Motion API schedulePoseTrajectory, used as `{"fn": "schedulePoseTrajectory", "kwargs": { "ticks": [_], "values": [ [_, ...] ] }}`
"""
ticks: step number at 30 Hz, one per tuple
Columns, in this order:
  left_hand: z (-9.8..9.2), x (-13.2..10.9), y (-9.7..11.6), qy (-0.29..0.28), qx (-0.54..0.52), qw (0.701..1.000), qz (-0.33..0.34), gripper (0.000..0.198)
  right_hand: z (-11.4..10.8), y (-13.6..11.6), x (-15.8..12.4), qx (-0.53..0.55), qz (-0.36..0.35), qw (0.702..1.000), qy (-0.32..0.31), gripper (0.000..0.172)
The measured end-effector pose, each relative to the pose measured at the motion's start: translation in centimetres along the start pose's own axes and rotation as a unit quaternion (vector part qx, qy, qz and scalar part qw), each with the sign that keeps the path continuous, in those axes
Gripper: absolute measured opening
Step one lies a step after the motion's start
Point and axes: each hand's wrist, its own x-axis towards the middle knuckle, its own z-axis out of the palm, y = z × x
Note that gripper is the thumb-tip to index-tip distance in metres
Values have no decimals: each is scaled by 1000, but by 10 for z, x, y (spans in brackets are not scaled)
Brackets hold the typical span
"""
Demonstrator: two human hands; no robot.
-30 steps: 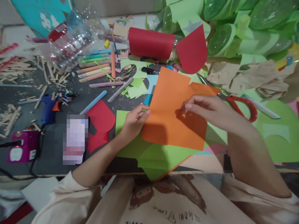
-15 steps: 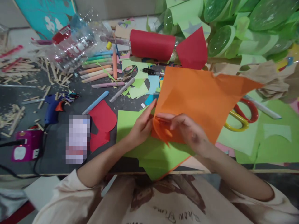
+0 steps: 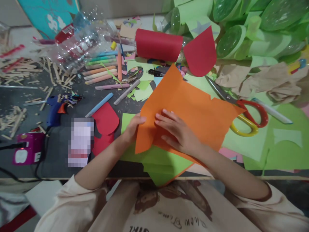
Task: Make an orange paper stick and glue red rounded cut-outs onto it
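Observation:
A sheet of orange paper point(image 3: 193, 109) with an uneven cut edge lies before me, its left part bent up. My left hand point(image 3: 133, 127) grips that raised left edge, thumb on top and the other fingers hidden beneath. Flat on the sheet, next to the bend, rests my right hand point(image 3: 177, 130) with its fingers spread. Green paper point(image 3: 166, 161) shows underneath. Scissors with red and yellow handles point(image 3: 253, 111) lie at the sheet's right side, blades pointing away. To the left are red paper cutouts point(image 3: 106, 119).
A blue glue gun point(image 3: 53, 111), a purple box point(image 3: 28, 148) with a cable and a blurred-out phone point(image 3: 80, 141) lie on the left. Markers point(image 3: 103, 75), small wooden sticks point(image 3: 21, 71) and a red-wrapped bottle point(image 3: 159, 44) sit farther back. Green-wrapped bottles point(image 3: 263, 42) fill the back right.
The curled left part of the orange sheet has opened out, and the sheet has turned. My left hand moved left with its edge; my right hand flattened onto it. The scissors' blades came into view.

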Motion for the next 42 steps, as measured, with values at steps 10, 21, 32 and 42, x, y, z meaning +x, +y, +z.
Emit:
{"fn": "schedulePoseTrajectory", "kwargs": {
  "ticks": [10,21,32,42],
  "values": [
    [-8,14,16,63,164,984,-34,21,-2,1,0,-38,-12,999,-17,31],
    [-2,12,19,115,160,980,-35,27,-40,-14,1,-10,49,996,67,24],
    [3,16,16,179,2,984,7,26,-143,32,-65,-353,318,879,46,23],
    [7,27,7,190,-112,974,46,39,-133,47,-64,-376,406,830,-63,60]
  ]
}}
